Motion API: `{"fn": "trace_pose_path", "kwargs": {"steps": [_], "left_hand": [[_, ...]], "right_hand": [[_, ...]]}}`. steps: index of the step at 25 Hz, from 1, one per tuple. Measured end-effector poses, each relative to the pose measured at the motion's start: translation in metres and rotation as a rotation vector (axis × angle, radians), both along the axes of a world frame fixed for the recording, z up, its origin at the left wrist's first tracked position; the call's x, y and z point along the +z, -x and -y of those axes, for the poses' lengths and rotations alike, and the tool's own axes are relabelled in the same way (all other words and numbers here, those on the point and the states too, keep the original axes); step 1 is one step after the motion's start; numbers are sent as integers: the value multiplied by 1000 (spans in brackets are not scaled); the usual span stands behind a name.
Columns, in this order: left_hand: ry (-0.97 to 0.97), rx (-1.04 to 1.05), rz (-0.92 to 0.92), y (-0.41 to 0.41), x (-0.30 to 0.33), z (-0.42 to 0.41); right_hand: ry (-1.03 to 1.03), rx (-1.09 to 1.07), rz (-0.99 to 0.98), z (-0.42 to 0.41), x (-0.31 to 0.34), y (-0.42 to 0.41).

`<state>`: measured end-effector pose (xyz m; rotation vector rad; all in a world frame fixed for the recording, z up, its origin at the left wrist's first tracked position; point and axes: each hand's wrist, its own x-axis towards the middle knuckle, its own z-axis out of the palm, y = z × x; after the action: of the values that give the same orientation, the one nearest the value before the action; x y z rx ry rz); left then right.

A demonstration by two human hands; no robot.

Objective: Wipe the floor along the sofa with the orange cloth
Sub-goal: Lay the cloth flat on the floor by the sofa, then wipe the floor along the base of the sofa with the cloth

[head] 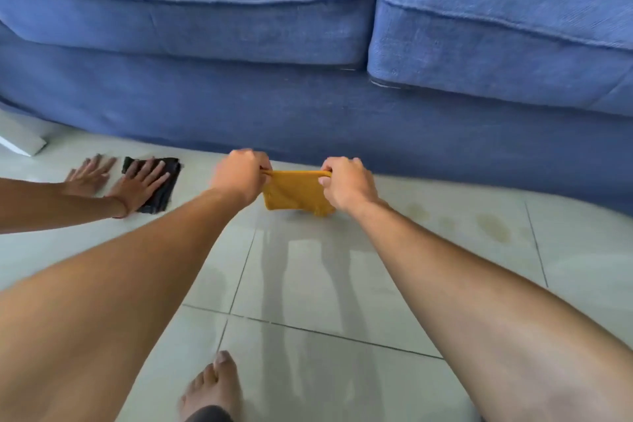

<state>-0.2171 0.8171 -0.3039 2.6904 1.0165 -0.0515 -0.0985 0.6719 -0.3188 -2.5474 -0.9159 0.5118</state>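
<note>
- Two fists stretch the cloth (295,193) between them: the left hand (239,175) is closed on its left top corner, the right hand (346,183) closed on its right top corner.
- The cloth hangs just in front of the sofa (308,103) base; whether its lower edge touches the floor (342,284) I cannot tell.
- Wiping seems barely begun, or paused for a regrip: the cloth is not pressed flat.
- Yellowish stains (493,228) lie on the tiles at 3 o'clock from the cloth, not yet wiped, so that stretch remains.
- At 9 o'clock, another person's hand (144,183) presses flat on a dark cloth (161,188); their other hand (89,169) rests on the tile.
- A bare foot (214,387) stands at 6 o'clock.
</note>
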Motion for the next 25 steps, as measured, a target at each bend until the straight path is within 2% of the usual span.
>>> {"fn": "trace_pose_path", "kwargs": {"steps": [3,4,7,8,9,12,15,20,25], "left_hand": [[-134,34,171,-9,-10,-20],[-170,8,143,-6,-16,-22],[-156,-149,-302,12,-46,-12],[-89,-145,-387,17,-57,-7],[-25,-107,-396,20,-67,-1],[44,13,-223,9,-90,13],[62,12,-91,-24,-113,23],[6,-115,-148,-58,-176,17],[-141,-115,-92,-57,-203,14]], "right_hand": [[-81,76,145,-17,-11,-13],[-73,114,175,-16,-17,-12],[111,247,129,3,-51,1],[151,262,96,15,-65,7],[161,255,72,27,-78,12],[107,166,110,63,-111,26],[7,25,235,93,-136,33],[-159,-86,373,128,-166,23],[-111,-190,447,177,-190,15]]}}
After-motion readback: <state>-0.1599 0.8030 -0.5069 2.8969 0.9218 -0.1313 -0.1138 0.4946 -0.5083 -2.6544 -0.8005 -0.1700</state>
